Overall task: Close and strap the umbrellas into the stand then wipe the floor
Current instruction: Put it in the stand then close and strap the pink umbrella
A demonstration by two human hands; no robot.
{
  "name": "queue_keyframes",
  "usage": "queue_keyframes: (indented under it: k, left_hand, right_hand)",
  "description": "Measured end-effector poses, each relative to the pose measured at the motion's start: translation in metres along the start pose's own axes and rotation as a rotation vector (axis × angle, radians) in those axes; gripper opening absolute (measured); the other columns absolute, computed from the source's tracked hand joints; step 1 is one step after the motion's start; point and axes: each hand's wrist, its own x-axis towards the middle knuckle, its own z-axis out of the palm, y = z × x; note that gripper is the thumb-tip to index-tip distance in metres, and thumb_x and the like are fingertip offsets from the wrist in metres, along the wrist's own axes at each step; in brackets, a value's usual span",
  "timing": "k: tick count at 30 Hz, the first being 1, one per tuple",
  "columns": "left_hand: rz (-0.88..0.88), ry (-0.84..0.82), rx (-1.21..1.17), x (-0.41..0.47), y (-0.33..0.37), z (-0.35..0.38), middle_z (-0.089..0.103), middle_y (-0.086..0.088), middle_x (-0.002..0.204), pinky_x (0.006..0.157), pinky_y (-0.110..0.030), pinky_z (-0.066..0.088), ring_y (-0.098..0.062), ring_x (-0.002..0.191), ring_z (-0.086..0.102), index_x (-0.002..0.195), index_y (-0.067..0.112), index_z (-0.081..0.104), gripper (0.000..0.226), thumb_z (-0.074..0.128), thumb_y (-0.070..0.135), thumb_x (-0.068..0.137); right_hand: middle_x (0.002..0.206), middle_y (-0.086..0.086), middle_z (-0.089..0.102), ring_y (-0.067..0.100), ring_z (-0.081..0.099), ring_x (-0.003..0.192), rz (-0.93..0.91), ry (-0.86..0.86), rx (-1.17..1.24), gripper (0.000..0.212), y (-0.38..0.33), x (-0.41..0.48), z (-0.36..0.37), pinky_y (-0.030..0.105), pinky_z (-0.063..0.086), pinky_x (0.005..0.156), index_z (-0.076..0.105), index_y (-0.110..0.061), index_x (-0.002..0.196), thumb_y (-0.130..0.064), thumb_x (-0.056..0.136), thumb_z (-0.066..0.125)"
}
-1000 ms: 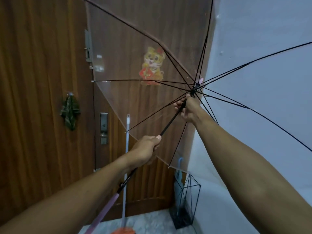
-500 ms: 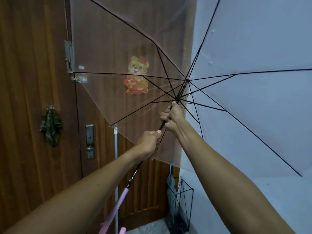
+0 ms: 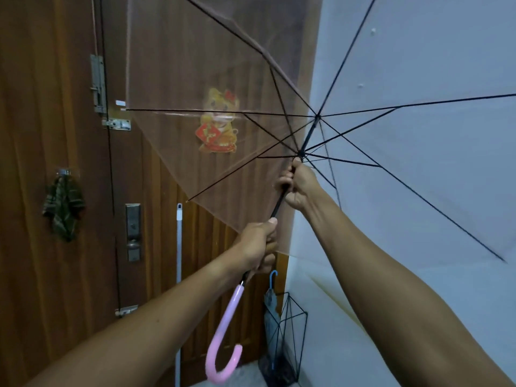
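On my left a rag [image 3: 63, 204] hangs on the door [image 3: 42, 107]. My left hand [image 3: 255, 245] clenches the umbrella [image 3: 418, 152] shaft above its pink handle [image 3: 223, 335]; my right hand [image 3: 298, 187] grips the runner. The canopy is spread open. Below, the stand [image 3: 290, 339] holds a closed umbrella [image 3: 270, 303].

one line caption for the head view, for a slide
Both hands grip the shaft of an open clear umbrella, left hand low, right hand by the runner.

Home entryway: wooden door [image 3: 64, 135], umbrella stand [image 3: 290, 339].
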Motion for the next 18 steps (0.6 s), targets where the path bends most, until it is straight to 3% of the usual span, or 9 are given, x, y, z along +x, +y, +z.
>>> queue_keyframes:
  k: [2, 6, 9, 13, 16, 18]
  left_hand:
    - [-0.039, 0.043, -0.075, 0.007, 0.01, 0.004, 0.017, 0.005, 0.042, 0.037, -0.011, 0.015, -0.01, 0.028, 0.015, 0.057, 0.022, 0.027, 0.052, 0.036, 0.039, 0.106]
    - [-0.055, 0.103, -0.088, 0.012, 0.015, 0.012, 0.018, 0.004, 0.042, 0.039, -0.015, 0.011, -0.011, 0.03, 0.014, 0.057, 0.022, 0.027, 0.052, 0.04, 0.037, 0.105]
    - [-0.051, 0.067, -0.021, 0.009, 0.016, 0.013, 0.025, 0.002, 0.042, 0.038, -0.02, 0.013, -0.011, 0.03, 0.02, 0.057, 0.019, 0.036, 0.049, 0.046, 0.035, 0.102]
    - [-0.133, -0.051, 0.016, -0.011, 0.008, 0.008, 0.042, -0.003, 0.049, 0.041, -0.023, 0.032, -0.015, 0.042, 0.038, 0.071, 0.01, 0.057, 0.044, 0.05, 0.045, 0.097]
    - [-0.098, -0.146, 0.057, -0.034, -0.012, -0.002, 0.043, -0.004, 0.054, 0.043, -0.023, 0.035, -0.015, 0.044, 0.039, 0.083, 0.009, 0.055, 0.041, 0.04, 0.041, 0.104]
    - [-0.018, -0.099, 0.114, -0.043, -0.018, -0.001, 0.037, 0.001, 0.054, 0.042, -0.021, 0.029, -0.01, 0.043, 0.032, 0.083, 0.013, 0.049, 0.034, 0.033, 0.033, 0.107]
  right_hand:
    - [0.052, 0.001, 0.041, 0.012, 0.043, 0.036, 0.067, -0.064, 0.006, 0.049, 0.017, -0.006, -0.002, 0.019, 0.045, 0.037, 0.039, -0.014, 0.066, -0.036, 0.109, 0.034]
    - [0.041, -0.003, 0.028, 0.008, 0.024, 0.026, 0.234, -0.19, 0.09, 0.048, 0.028, -0.014, -0.009, 0.018, 0.018, 0.023, 0.033, -0.016, 0.066, -0.038, 0.109, 0.032]
    - [0.04, -0.007, 0.022, 0.005, 0.016, 0.025, 0.104, -0.079, 0.033, 0.046, 0.026, -0.009, -0.007, 0.017, 0.01, 0.023, 0.03, -0.018, 0.066, -0.031, 0.11, 0.026]
    - [0.04, -0.008, 0.021, 0.003, 0.015, 0.026, 0.014, 0.0, -0.015, 0.046, 0.01, 0.003, -0.014, 0.016, 0.008, 0.024, 0.029, -0.019, 0.066, -0.027, 0.11, 0.024]
    - [0.04, -0.008, 0.021, 0.004, 0.014, 0.027, -0.022, 0.046, -0.027, 0.045, -0.008, 0.016, -0.025, 0.015, 0.009, 0.025, 0.028, -0.021, 0.066, -0.029, 0.11, 0.026]
    - [0.042, -0.008, 0.02, 0.005, 0.013, 0.029, -0.018, 0.068, -0.023, 0.045, -0.011, 0.021, -0.03, 0.016, 0.01, 0.025, 0.029, -0.021, 0.066, -0.031, 0.11, 0.027]
